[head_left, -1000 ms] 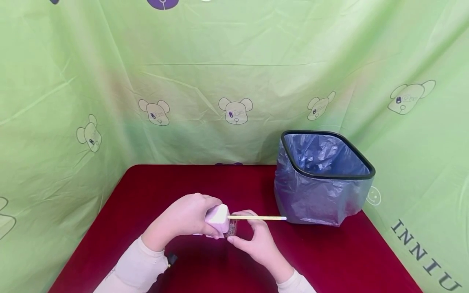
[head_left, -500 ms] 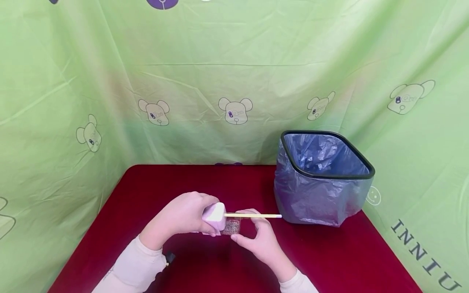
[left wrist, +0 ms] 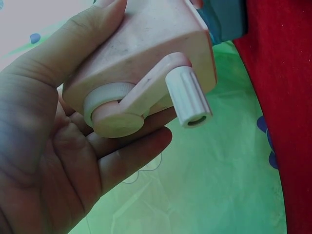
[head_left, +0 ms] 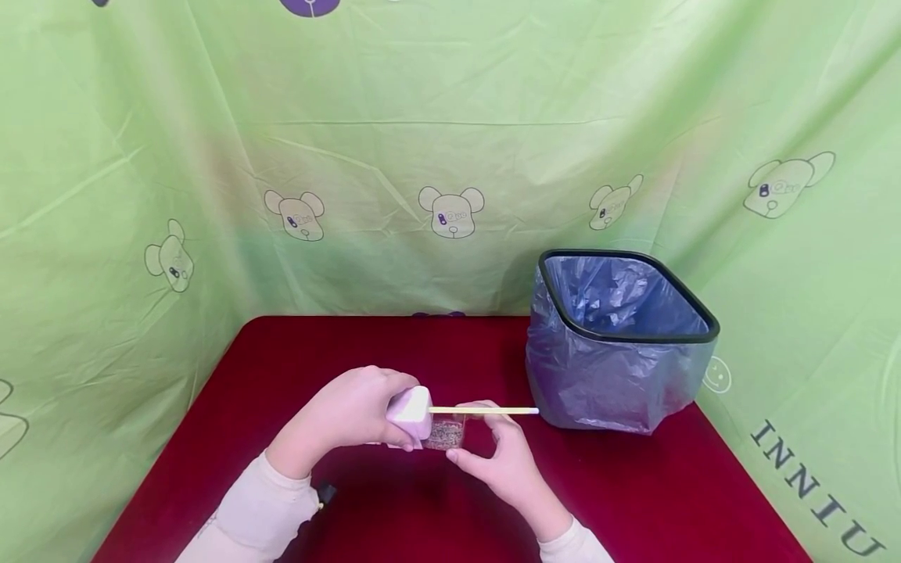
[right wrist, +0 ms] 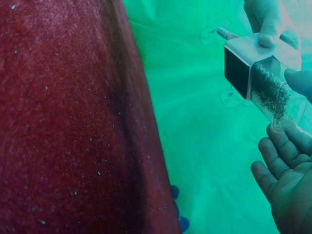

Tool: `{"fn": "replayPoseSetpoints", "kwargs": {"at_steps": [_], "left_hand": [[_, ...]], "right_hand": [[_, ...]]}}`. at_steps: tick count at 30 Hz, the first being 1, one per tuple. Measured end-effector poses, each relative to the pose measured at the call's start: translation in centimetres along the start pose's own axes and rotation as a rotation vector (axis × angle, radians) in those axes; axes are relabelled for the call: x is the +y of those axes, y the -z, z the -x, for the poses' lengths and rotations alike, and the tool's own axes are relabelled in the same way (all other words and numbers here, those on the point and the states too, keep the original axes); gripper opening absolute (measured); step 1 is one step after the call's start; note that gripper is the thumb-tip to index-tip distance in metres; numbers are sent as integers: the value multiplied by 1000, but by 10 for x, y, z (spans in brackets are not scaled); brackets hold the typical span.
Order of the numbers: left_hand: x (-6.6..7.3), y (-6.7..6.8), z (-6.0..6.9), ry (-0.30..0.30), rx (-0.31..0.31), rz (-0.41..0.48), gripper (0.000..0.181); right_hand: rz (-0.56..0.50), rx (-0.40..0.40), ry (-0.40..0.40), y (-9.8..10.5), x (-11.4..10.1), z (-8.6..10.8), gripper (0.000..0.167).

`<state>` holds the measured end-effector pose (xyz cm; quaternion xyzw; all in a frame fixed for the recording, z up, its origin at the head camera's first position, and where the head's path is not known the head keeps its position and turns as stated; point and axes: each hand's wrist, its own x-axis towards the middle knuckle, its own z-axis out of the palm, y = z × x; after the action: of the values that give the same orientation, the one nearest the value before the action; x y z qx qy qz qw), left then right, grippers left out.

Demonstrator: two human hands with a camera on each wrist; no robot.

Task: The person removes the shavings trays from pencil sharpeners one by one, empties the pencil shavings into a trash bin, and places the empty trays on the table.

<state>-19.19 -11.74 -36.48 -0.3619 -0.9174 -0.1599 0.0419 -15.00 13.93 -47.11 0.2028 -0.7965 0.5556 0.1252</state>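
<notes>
My left hand [head_left: 359, 410] grips a pale pink crank pencil sharpener [head_left: 411, 413] above the table. Its crank handle [left wrist: 189, 97] shows in the left wrist view. A yellow pencil [head_left: 486, 410] sticks out of the sharpener toward the right; its inner end is hidden. From the same side juts a clear shavings drawer [head_left: 445, 434], partly out of the body and holding dark shavings [right wrist: 270, 92]. My right hand [head_left: 507, 461] pinches the drawer between thumb and fingertips, below the pencil.
A bin [head_left: 626, 383] lined with a bluish plastic bag and topped by a black rim stands at the table's back right. The table [head_left: 352, 344] has a dark red cover; small specks [right wrist: 99, 173] lie on it. Green printed curtains [head_left: 450, 141] surround it.
The drawer has slid further out of the sharpener, so more of its shavings show. My left hand, with the sharpener and pencil, has shifted slightly left and the right hand slightly right.
</notes>
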Motion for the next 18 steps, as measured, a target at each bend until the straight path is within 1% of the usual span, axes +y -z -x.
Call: {"fn": "replayPoseSetpoints", "kwargs": {"at_steps": [4,6,12,18], "left_hand": [[0,0,-1,1,5,-5,63],[-1,1,-1,-3,9,-8,63],[-1,2,-1,-3,16,-9,62],[-1,4,1,16,15,10,59]], "right_hand": [[32,13,-27,1,0,1,49],[39,10,-22,2,0,1,48],[32,5,17,4,0,2,46],[8,11,-11,4,0,4,49]]}}
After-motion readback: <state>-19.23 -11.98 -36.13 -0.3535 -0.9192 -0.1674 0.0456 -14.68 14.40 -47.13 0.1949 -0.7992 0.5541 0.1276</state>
